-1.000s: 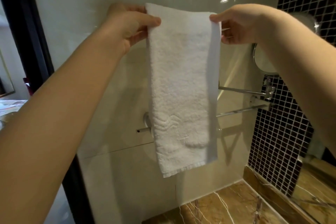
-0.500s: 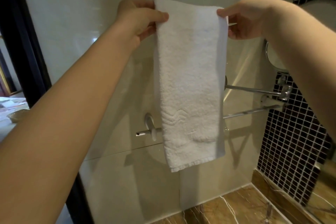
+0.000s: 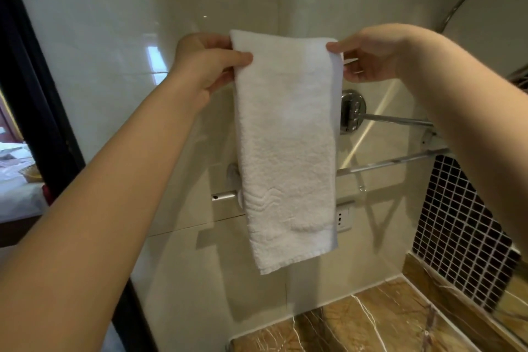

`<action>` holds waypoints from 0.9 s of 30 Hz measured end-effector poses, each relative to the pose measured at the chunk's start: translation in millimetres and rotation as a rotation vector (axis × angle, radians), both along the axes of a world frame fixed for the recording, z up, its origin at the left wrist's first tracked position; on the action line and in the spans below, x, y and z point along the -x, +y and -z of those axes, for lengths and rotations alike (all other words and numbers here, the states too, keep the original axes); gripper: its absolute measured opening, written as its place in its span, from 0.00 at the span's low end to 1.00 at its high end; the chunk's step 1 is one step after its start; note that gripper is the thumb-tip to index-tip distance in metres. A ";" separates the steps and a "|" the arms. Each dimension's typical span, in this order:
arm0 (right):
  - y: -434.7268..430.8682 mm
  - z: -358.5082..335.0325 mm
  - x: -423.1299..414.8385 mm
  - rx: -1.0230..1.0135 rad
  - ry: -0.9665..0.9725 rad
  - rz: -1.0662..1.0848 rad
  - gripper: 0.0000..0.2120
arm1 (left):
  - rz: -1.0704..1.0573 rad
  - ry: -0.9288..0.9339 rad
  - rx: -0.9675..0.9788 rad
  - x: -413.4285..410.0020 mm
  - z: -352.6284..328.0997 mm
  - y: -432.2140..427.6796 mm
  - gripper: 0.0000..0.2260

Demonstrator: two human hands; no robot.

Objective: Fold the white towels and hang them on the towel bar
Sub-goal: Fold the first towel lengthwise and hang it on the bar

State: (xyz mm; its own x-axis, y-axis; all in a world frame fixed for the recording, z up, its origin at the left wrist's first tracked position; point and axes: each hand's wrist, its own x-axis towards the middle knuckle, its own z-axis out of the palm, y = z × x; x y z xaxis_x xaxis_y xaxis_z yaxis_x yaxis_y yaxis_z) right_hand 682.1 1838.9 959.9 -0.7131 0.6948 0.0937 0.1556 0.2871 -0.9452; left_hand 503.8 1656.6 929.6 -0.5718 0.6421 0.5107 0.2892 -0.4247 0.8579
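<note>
White towel, folded into a long strip, hangs straight down between both grips, held up before the wall. Towel bar runs below the right grip, apparently passing behind the cloth. Left grip and right grip each pinch a top corner.

Towel bar partly behind towel

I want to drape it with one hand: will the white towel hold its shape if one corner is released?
Probably not: the white towel hangs limp between the left hand and right hand, so it would likely sag. It seems light, since finger pinches carry it. Its looped pile should grip the towel bar rather than slide.
</note>
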 end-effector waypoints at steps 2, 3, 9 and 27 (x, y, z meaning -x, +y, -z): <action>1.7 8.9 5.5 0.007 -0.011 -0.016 0.05 | -0.014 -0.006 0.015 3.5 9.1 0.6 0.09; 3.0 13.5 8.2 0.012 -0.018 -0.021 0.05 | -0.025 -0.009 0.021 5.4 13.8 1.3 0.09; 16.2 45.0 19.9 0.062 -0.046 -0.061 0.03 | -0.055 -0.031 0.086 13.6 45.4 4.4 0.08; 36.4 126.6 28.5 0.008 -0.177 0.004 0.16 | -0.274 0.165 0.347 27.3 117.7 12.7 0.09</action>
State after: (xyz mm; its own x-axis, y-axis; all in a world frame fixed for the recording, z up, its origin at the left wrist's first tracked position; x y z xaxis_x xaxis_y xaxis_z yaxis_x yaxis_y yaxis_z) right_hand 653.6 1875.3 833.3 -0.7155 0.6975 -0.0386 0.3205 0.2787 -0.9053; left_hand 476.6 1669.3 811.9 -0.6731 0.6279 0.3907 0.4948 -0.0102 0.8689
